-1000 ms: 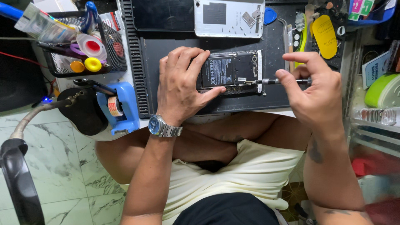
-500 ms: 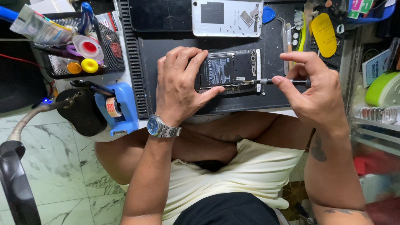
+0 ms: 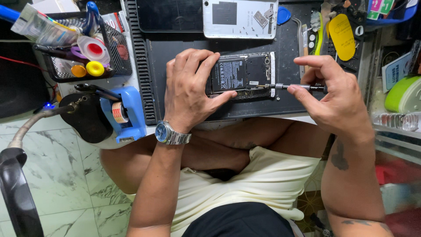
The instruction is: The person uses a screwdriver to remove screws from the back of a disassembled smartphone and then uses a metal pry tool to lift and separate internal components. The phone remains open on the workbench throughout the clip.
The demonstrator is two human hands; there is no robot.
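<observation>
An opened smartphone (image 3: 245, 72) with its black battery exposed lies on a dark work mat (image 3: 267, 105). My left hand (image 3: 188, 90), with a wristwatch, presses down on the phone's left half and holds it steady. My right hand (image 3: 333, 94) grips a thin precision screwdriver (image 3: 298, 87) held flat, its tip touching the phone's lower right edge. The phone's white back cover (image 3: 239, 18) lies further back on the mat.
A black wire basket (image 3: 112, 46) at the left holds tubes, small bottles and tools. A blue tape dispenser (image 3: 125, 112) sits at the mat's left. Tweezers (image 3: 301, 41), a yellow pry tool (image 3: 341, 30) and a blue pick (image 3: 283, 15) lie at the back right. A green object (image 3: 401, 94) stands far right.
The view has shifted slightly. Both hands stay on the phone and the screwdriver; the screwdriver tip remains at the phone's lower right edge.
</observation>
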